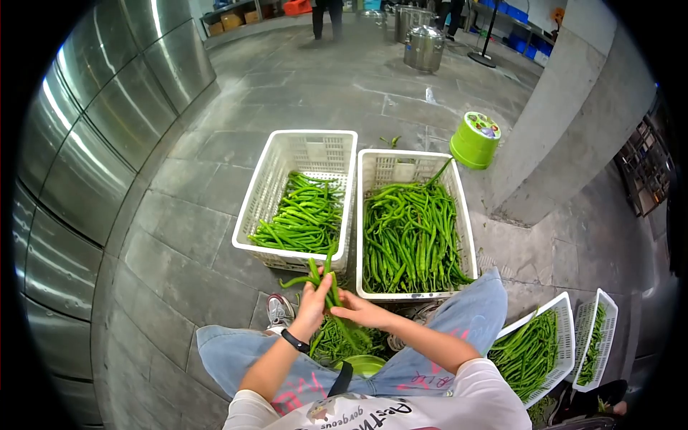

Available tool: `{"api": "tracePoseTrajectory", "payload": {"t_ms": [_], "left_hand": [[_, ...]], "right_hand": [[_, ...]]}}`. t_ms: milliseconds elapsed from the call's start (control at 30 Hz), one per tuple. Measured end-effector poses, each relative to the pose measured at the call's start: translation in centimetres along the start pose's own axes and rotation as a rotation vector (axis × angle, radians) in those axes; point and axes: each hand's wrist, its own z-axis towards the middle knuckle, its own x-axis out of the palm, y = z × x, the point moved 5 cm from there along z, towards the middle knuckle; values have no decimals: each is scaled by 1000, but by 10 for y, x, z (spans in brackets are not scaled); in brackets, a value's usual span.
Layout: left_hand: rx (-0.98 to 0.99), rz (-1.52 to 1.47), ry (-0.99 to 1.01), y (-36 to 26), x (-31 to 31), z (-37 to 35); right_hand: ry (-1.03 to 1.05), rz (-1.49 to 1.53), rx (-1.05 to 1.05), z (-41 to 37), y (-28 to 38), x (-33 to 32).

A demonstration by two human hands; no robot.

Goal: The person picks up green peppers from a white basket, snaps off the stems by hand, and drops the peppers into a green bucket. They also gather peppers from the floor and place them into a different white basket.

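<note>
My left hand [312, 304], with a dark band on the wrist, is closed around a few long green chili peppers [313, 271]. Their tips stick out above and to the left of the fingers. Close against it, my right hand [357, 311] pinches the lower part of the same bunch. Just beyond my hands stands a white crate [245, 208] partly filled with green peppers. To its right, a second white crate [469, 244] holds a fuller heap. Beneath my hands, between my legs, lie more green pieces [337, 338], partly hidden, beside a green rounded object [365, 364].
Two more white crates of peppers [566, 337] [609, 337] sit at the lower right, near another person's dark sleeve. A green stool [475, 141] stands by a concrete pillar [552, 122]. Metal panels [86, 143] line the left; steel pots [423, 50] stand farther back.
</note>
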Motion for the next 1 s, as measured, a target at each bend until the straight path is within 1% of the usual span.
{"api": "tracePoseTrajectory", "payload": {"t_ms": [33, 67, 100, 133, 200, 233, 333, 367, 400, 467, 500, 533, 600, 733, 800, 833, 933, 967, 1000], "left_hand": [[-45, -7, 19, 4, 11, -10], [-84, 76, -20, 7, 9, -16], [-23, 161, -28, 2, 13, -19], [38, 247, -37, -6, 16, -20], [171, 698, 15, -21, 20, -19], [392, 786, 9, -28, 23, -18], [487, 910, 1, -39, 20, -12], [508, 896, -22, -44, 18, -13], [568, 821, 25, -48, 19, -10], [182, 457, 128, -41, 9, -5], [232, 369, 195, -45, 11, -1], [214, 442, 224, -50, 10, -3], [240, 408, 254, -50, 8, -2], [210, 522, 357, -44, 11, -9], [186, 560, 402, -38, 13, -9], [194, 575, 380, -39, 14, -10], [278, 883, 301, -51, 16, -13], [332, 925, 293, -50, 13, -9], [299, 905, 288, -48, 10, -10]], "right_hand": [[-77, 14, -54, 2, -5, 4], [-153, 28, -108, 3, -9, 5], [-23, 182, 18, -2, 10, 12], [-33, 186, 43, -3, 6, 11], [-52, 192, 99, -4, -3, 10], [-82, 107, 72, -4, -1, 8], [-151, -23, 36, -7, 15, 5], [-166, -24, 30, -6, 12, 0], [-204, -110, 22, -5, 14, -6], [-275, -133, -35, -7, 21, -15], [-282, -115, -21, -7, 21, -20], [-286, -161, -23, -8, 23, -25], [-289, -254, -24, -10, 28, -32], [-296, -516, -126, -14, 34, -33], [-285, -223, 1, -17, 34, -31], [-277, -78, 63, -17, 35, -30], [-330, -235, 11, -20, 46, -35], [-352, -283, -102, -19, 48, -35], [-353, -315, -170, -18, 44, -36]]}}
